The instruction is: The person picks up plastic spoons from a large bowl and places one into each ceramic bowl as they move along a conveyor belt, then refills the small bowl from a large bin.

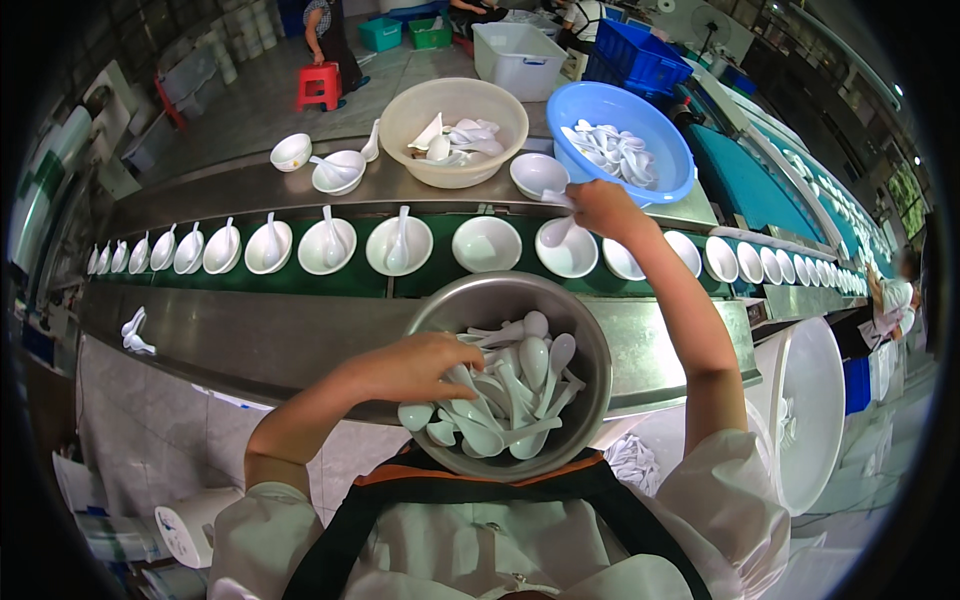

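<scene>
My right hand (605, 212) is closed, fingers pinched on a white spoon (557, 199), over the green conveyor belt (345, 288). Just below it is a white bowl (567, 250) on the belt. My left hand (415, 368) reaches into a steel basin (592, 345) heaped with white spoons (515, 385). Its thumb and fingers are apart around the spoons at the left side of the heap. To the left along the belt, bowls (327, 247) each carry one spoon; the nearest bowl (487, 244) left of my right hand has none.
Beyond the belt, a cream basin (392, 125) and a blue basin (685, 165) hold white spoons. Loose bowls (291, 152) stand on the metal ledge. Two spoons (137, 332) lie on the near counter at left. Other people (333, 45) are farther off, near a red stool (319, 87).
</scene>
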A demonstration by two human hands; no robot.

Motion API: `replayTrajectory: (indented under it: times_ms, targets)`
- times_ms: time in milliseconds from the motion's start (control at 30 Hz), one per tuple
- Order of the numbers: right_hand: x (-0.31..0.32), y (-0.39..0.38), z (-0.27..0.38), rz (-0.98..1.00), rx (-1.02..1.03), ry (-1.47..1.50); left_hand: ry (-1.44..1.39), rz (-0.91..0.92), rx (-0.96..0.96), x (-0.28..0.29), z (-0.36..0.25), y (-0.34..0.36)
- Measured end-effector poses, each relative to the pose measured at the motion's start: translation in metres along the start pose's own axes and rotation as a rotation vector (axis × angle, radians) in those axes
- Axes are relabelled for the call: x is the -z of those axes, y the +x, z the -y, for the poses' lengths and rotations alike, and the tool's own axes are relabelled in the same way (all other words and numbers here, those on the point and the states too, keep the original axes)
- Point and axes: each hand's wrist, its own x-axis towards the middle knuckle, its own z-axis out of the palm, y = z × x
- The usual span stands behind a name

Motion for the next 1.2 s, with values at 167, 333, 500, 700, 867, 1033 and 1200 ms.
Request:
replayTrajectory:
  times_ms: [167,333,500,700,867,1033,1200]
  targets:
    - [-0.060,0.022,-0.005,-0.141,0.360,-0.271,0.003,0.039,-0.034,-0.005,0.002,0.011]
    - [-0.030,0.030,0.009,-0.171,0.258,-0.184,-0.047,-0.065,-0.034,0.005,0.004,0.010]
    - [-0.017,0.026,0.000,-0.119,0.245,-0.186,-0.331,-0.204,0.013,0.032,-0.008,0.003]
    - [-0.047,0.023,-0.017,-0.095,0.124,0.016,-0.552,-0.856,0.153,0.054,0.071,0.019]
    - [-0.069,0.036,-0.009,-0.231,0.151,0.071,0.017,-1.280,0.292,0.034,0.207,0.038]
    - [-0.071,0.020,-0.010,-0.396,-0.236,0.088,0.430,-1.227,0.494,0.018,0.241,0.025]
    - [-0.122,0.002,-0.044,-0.367,-0.363,0.268,0.643,-1.192,0.421,0.027,0.215,0.034]
